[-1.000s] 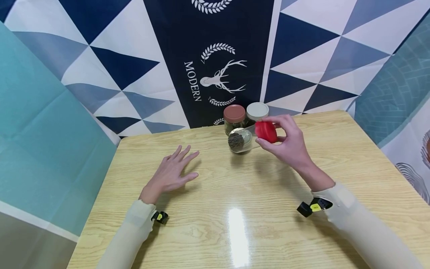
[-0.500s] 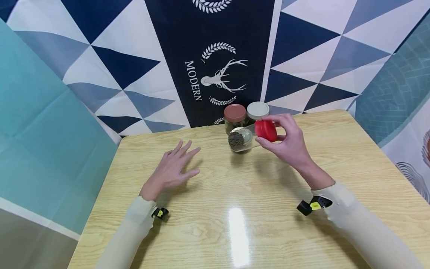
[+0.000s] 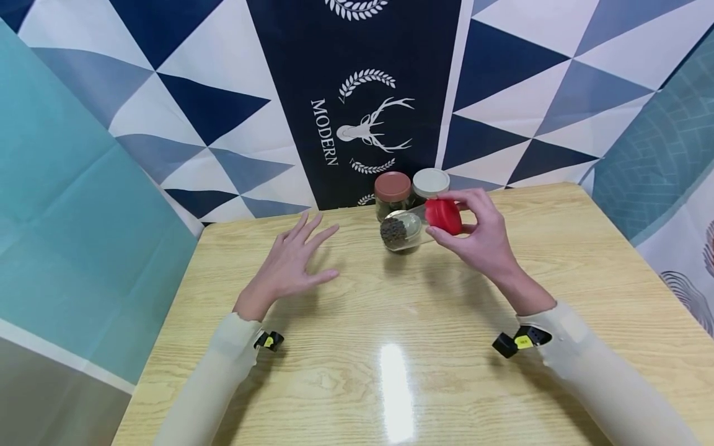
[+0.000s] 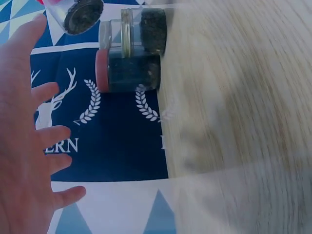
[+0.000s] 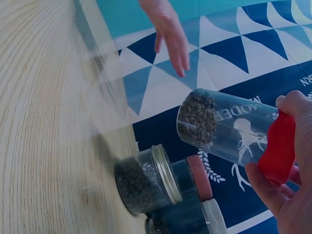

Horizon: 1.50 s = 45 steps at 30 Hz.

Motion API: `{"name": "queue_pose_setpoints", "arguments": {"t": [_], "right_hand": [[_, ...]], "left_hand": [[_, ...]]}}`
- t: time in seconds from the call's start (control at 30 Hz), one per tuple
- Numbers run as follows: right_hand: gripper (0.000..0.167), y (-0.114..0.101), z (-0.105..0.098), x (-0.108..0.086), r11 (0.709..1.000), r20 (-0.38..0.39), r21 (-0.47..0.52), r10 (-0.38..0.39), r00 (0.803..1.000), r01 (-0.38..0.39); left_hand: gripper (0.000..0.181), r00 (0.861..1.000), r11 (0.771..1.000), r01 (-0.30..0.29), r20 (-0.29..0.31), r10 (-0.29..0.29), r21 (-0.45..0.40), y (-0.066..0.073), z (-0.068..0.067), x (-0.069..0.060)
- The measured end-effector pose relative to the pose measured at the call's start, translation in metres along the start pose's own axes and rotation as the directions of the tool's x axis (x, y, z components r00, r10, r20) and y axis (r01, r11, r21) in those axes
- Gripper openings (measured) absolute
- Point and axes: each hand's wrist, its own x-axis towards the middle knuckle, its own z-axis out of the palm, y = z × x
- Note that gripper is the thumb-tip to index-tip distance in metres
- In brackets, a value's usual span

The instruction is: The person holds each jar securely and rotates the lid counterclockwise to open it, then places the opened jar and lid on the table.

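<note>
While we're holding the clear jar point(image 5: 229, 124) tilted above the bench point(image 3: 329, 371), near the pink-lidded jar point(image 3: 392, 192), our right hand point(image 3: 482, 232) is gripping its red lid point(image 3: 444, 217), fingers curled. Left hand point(image 3: 290, 257) is hovering, fingers spread, holding nothing. We're reading the walls as stiff, slick, maybe breakable; can't tell glass from plastic. Dark pellets point(image 5: 197, 119) are loading the base, so we're expecting tip-heaviness and favouring a second hold round the lower wall.
</note>
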Motion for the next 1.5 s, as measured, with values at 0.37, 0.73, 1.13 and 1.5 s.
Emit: {"name": "queue_pose_setpoints", "arguments": {"t": [0.37,0.73,1.13,1.5], "right_hand": [[0.067,0.002,0.002,-0.001,1.0,0.004,0.002,-0.006,1.0,0.006],[0.066,0.003,0.004,-0.001,1.0,-0.001,0.014,-0.011,1.0,0.011],[0.062,0.001,0.008,-0.002,0.999,-0.006,0.027,-0.026,1.0,0.026],[0.061,0.003,0.012,-0.007,0.998,0.001,0.044,-0.035,0.999,0.035]], "left_hand": [[0.102,0.981,0.973,-0.098,-0.187,0.059,-0.207,0.012,0.002,0.008],[0.104,0.954,0.924,-0.181,-0.289,0.081,-0.338,0.02,0.004,0.019],[0.107,0.948,0.916,-0.228,-0.291,0.132,-0.329,0.033,0.013,0.031],[0.109,0.935,0.908,-0.276,-0.306,0.178,-0.316,0.043,0.026,0.041]]}}
